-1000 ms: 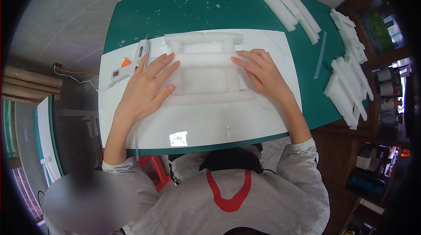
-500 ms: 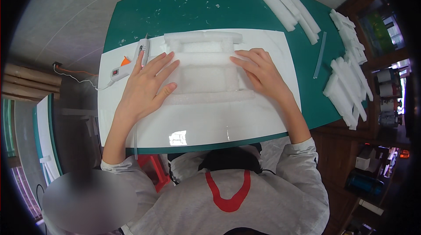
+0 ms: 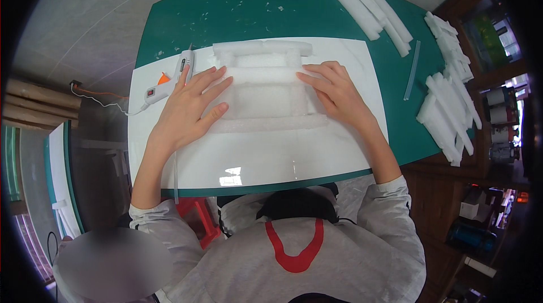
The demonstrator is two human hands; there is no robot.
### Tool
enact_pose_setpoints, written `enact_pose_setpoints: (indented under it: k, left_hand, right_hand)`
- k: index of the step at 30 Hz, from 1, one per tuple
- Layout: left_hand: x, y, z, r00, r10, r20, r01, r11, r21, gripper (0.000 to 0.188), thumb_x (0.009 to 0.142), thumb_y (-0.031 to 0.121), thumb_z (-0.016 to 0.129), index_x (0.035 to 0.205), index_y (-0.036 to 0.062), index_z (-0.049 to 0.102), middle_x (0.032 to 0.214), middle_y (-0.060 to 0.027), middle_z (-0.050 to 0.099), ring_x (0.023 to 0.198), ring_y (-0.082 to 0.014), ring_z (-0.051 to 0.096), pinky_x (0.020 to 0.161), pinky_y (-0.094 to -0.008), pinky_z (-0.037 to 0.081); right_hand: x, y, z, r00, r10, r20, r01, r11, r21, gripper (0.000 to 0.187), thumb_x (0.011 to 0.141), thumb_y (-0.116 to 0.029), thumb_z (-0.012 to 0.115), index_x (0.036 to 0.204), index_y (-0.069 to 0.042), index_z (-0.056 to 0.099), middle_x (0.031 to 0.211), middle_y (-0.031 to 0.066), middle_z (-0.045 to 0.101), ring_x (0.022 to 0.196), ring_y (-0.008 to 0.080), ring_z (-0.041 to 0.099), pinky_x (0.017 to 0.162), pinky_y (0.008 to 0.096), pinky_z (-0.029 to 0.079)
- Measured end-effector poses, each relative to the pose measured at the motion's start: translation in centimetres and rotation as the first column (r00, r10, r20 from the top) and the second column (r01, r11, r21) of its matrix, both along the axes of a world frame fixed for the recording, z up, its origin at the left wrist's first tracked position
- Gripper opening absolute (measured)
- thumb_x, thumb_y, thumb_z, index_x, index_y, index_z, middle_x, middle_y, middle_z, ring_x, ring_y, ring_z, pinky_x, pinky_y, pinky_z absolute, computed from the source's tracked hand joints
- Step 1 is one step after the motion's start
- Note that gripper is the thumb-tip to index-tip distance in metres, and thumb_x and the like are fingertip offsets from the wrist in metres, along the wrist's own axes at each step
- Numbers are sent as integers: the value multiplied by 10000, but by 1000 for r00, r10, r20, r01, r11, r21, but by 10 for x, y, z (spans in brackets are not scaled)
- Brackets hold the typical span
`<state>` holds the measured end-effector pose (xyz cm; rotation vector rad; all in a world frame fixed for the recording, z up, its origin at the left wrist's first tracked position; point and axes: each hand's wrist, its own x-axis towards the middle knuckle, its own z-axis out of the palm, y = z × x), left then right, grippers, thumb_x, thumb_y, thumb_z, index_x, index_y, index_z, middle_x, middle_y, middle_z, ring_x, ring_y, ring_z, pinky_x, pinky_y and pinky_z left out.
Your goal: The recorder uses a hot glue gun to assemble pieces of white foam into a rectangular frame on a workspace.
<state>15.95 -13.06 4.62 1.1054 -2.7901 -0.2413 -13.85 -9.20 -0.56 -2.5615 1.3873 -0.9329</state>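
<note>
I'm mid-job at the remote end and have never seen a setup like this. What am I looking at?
No machine here: these are a person's bare hands, seen from above. Every picture comes from one wide fisheye camera on that person's head, so straight edges bend.

A white board lies on a green table. On it sit a frame of white foam strips and, at left, a corded tool, apparently a glue gun. More foam strips lie to the right.

The left hand and right hand seem to touch opposite ends of the middle strip; neither grip closes around it.
</note>
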Motion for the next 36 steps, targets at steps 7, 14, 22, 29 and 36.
enact_pose_setpoints:
  k: [7, 14, 22, 29, 36]
  left_hand:
    - [-3, -9, -1, 993, -45, -104, 46, 999, 2, 404, 867, 316, 339, 1171, 100, 495, 1206, -129, 434, 1185, -297, 356, 1065, -478, 59]
    - [2, -6, 1, 867, -59, -494, 10, 995, -102, 357, 877, 278, 341, 1065, 32, 519, 1043, -126, 483, 1065, -258, 439, 1033, -418, 185]
    - [29, 43, -28, 647, 559, -518, -144, 757, 637, 293, 889, 220, 410, 1065, 11, 517, 995, -50, 534, 918, -121, 453, 833, -228, 331]
    - [25, 37, -39, 546, 715, -437, 58, 488, 871, 458, 897, 307, 381, 1248, 14, 406, 1222, -69, 464, 1078, -141, 440, 899, -265, 328]
    - [22, 34, -38, 550, 725, -415, 352, 249, 902, 463, 899, 296, 377, 1230, -27, 399, 1243, -108, 439, 1152, -191, 408, 952, -322, 321]
  right_hand:
    - [-5, -2, 1, 999, 10, 44, -10, 1000, 6, 372, 704, 45, 499, 1046, -66, 595, 1080, 96, 539, 940, 271, 464, 849, 346, 358]
    - [-10, 3, 22, 970, -27, 242, 31, 999, -13, 324, 740, 9, 510, 1041, -75, 595, 1023, 105, 559, 949, 244, 491, 829, 315, 368]
    - [-32, 52, 21, 757, -376, 535, -123, 723, 680, 259, 805, -100, 543, 1054, -34, 568, 964, 65, 603, 884, 121, 537, 808, 231, 394]
    - [-6, 52, 6, 533, -578, 618, -397, 473, 786, 365, 861, -150, 487, 1184, 16, 456, 1136, 91, 534, 963, 114, 509, 846, 226, 389]
    - [-7, 52, -8, 277, -700, 658, -615, 397, 681, 353, 865, -119, 486, 1164, 66, 450, 1072, 144, 532, 972, 183, 525, 838, 274, 441]
